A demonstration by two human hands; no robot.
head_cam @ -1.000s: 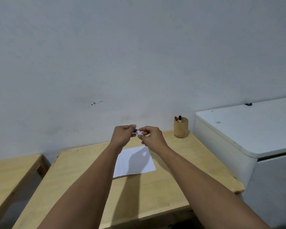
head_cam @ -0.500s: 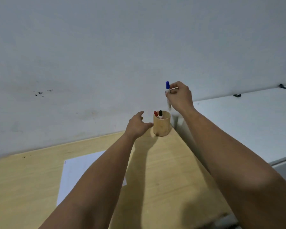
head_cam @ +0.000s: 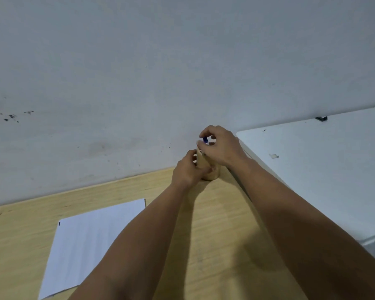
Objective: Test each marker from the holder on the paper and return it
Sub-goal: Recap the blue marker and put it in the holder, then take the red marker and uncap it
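A round wooden holder (head_cam: 204,164) stands at the far right corner of the wooden table (head_cam: 221,224), close to the wall. My left hand (head_cam: 187,171) is wrapped around its side. My right hand (head_cam: 220,147) hovers just over the holder's mouth, fingertips pinching a marker with a blue cap (head_cam: 205,140) that stands upright in or right above the holder. The other markers are hidden behind my hands. A white sheet of paper (head_cam: 89,241) lies flat at the left, with a small blue mark near its far left corner.
A white cabinet top (head_cam: 325,165) adjoins the table on the right, slightly higher. A plain grey wall (head_cam: 139,83) rises directly behind the holder. The table's far edge runs along the wall.
My right hand has come down with the blue-capped marker from above and right of the holder to its mouth. My left hand has closed around the holder's side.
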